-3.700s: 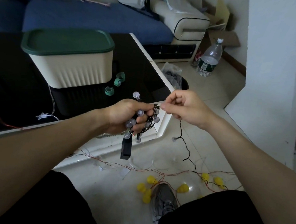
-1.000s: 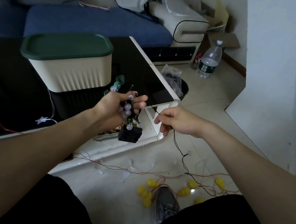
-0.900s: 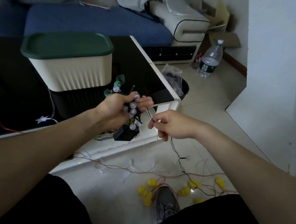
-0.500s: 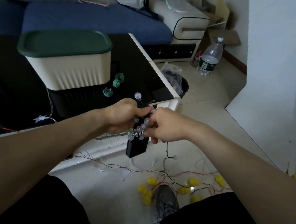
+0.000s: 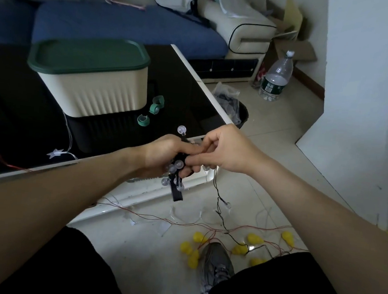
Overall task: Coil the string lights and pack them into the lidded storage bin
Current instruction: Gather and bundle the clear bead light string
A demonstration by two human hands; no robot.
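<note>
Storage bin (image 5: 93, 94) is my landmark: cream body, green lid (image 5: 89, 55) on, sitting on the black table (image 5: 182, 77).

Left of the bin's base, on the table: a white star light (image 5: 55, 153) on a pale wire, plus a red wire (image 5: 1, 161) near the table's edge.

Just right of the bin's base: three green clips (image 5: 153, 108), touching the table, apart from the bin.

In front of the bin, past the table edge: my left hand (image 5: 164, 158) is clenched round the coiled bundle of string lights (image 5: 175, 168). Clear bulbs stick out between my fingers, one bulb pokes up above the fist, and a black box (image 5: 177, 195) hangs below it.

My right hand (image 5: 224, 152) touches the left, fingertips pinching at the bundle. Probably on the black wire, but the grip point is hidden by the fingers.

The loose black wire (image 5: 217, 194) drops from under the right hand to the floor (image 5: 153, 258), well in front of the bin, and runs into a tangle of red wire with yellow bulbs (image 5: 238, 250) around my grey shoe (image 5: 218, 265).

Far right of the bin: bagged waste basket (image 5: 231, 106), then a plastic bottle (image 5: 275, 79) standing upright on the floor.
</note>
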